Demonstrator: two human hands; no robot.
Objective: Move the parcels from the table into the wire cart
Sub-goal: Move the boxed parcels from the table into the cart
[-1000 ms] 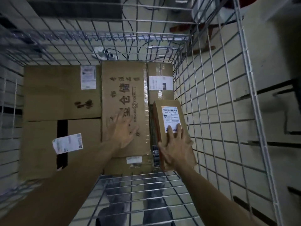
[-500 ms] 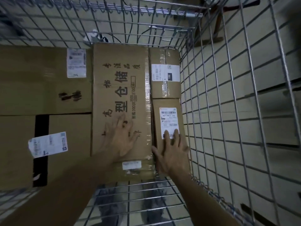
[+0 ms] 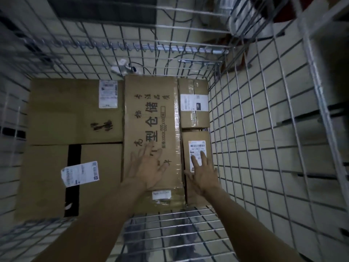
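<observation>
I look down into the wire cart, whose floor is covered with cardboard parcels. A small brown parcel with a white barcode label lies flat in the near right corner. My right hand lies on it with straight fingers reaching onto the label. My left hand rests flat, fingers spread, on the long printed box in the middle. Another small labelled parcel sits behind the first one. Two large boxes, one far and one near, fill the left side.
The cart's wire walls rise on all sides, with the near rim under my forearms. Tiled floor shows through the mesh on the right. Cables and a white plug lie beyond the far wall.
The small parcel went from tilted in my right hand to lying flat in the right corner. My right hand's fingers now lie straight on its top. My left hand stays on the long box.
</observation>
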